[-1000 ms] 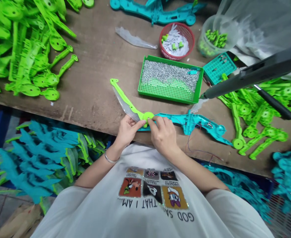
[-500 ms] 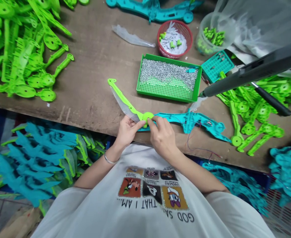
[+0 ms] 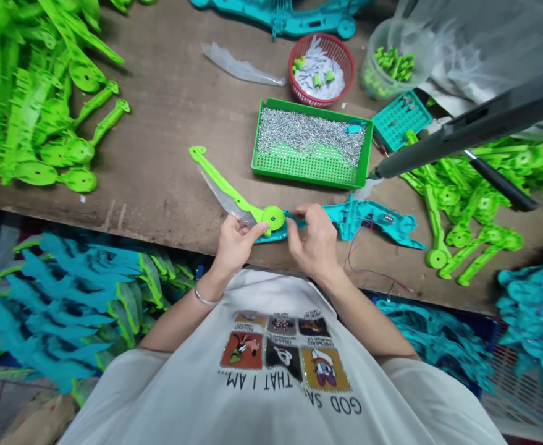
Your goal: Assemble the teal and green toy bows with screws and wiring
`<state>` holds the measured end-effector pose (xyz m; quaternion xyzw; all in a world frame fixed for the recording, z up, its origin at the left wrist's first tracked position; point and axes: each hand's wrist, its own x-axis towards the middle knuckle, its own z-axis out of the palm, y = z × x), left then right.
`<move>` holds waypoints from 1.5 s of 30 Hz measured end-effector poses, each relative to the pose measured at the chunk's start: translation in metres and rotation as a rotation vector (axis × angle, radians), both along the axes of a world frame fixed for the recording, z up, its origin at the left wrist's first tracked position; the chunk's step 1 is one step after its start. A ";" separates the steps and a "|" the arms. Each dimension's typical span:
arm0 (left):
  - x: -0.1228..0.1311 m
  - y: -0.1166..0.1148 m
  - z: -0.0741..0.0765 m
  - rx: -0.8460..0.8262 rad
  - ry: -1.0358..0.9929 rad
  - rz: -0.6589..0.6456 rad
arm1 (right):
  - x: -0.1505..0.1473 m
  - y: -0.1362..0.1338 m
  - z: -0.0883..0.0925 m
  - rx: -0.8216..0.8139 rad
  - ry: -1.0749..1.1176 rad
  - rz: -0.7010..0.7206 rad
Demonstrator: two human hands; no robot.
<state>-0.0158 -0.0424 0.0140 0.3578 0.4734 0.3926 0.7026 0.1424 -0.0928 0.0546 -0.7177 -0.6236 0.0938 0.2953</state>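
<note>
A long blue plastic shell (image 3: 340,219) lies along the table's front edge, with thin wires trailing from its right half. Over its left end sits a bright green plastic arm (image 3: 220,182), its round disc showing a small dark centre. A clear plastic blade (image 3: 225,199) runs beneath the arm. My left hand (image 3: 236,243) is closed on the arm beside the disc, thumb on top and fingers under the blade. Right of the disc, my right hand (image 3: 315,241) is over the shell, fingers curled and thumb near the index finger; what they hold, if anything, I cannot make out.
A green tray (image 3: 312,176) of small screws lies ahead, with a red basket (image 3: 322,68) behind it. A dark electric screwdriver (image 3: 461,130) slants in from the right. Green arms pile up left (image 3: 44,117) and right (image 3: 475,198); blue assemblies (image 3: 53,296) are stacked below left.
My right hand has come off the green disc and shifted right along the blue shell, uncovering the disc's centre. My left hand keeps its hold. The view has shifted slightly.
</note>
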 end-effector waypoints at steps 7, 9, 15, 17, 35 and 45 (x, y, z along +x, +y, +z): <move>0.002 0.002 0.001 -0.018 -0.038 0.011 | 0.016 0.013 0.005 -0.025 -0.030 0.096; 0.002 0.003 0.002 -0.022 -0.042 0.014 | 0.009 0.011 0.008 -0.008 -0.020 0.165; -0.001 0.003 0.004 -0.044 -0.038 -0.043 | -0.022 -0.007 0.014 0.102 -0.106 0.471; -0.002 0.003 0.005 -0.040 -0.034 -0.048 | -0.029 -0.009 0.012 0.084 -0.148 0.489; 0.002 0.004 0.005 -0.050 -0.040 -0.013 | -0.051 0.008 0.027 -0.261 -0.316 0.479; 0.006 0.009 -0.001 -0.067 -0.067 0.078 | 0.026 0.023 0.004 -0.113 0.181 0.093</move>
